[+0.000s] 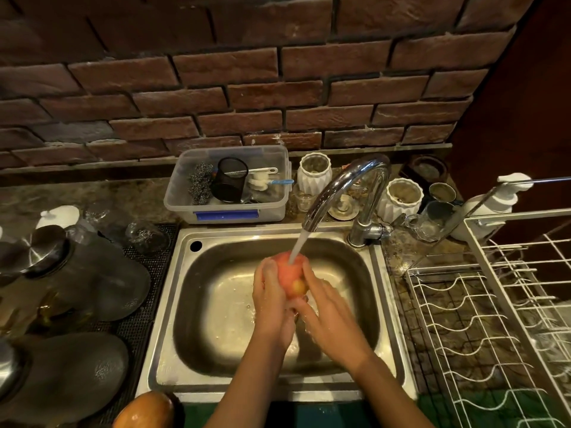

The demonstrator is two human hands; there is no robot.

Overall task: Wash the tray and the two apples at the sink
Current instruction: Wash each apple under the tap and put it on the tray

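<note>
Under the tap [346,186], over the sink [173,304], an apple [289,274] is cupped between left hand [272,301] and right hand [329,310], so water reaches its skin.

Your hands cover the lower half of the apple [289,274], and the fingers [269,273] on it are blurred by water. An orange-brown object [145,410] at the bottom edge is cut off; you cannot tell what it is. The rack [482,329] runs off the right edge.
</note>
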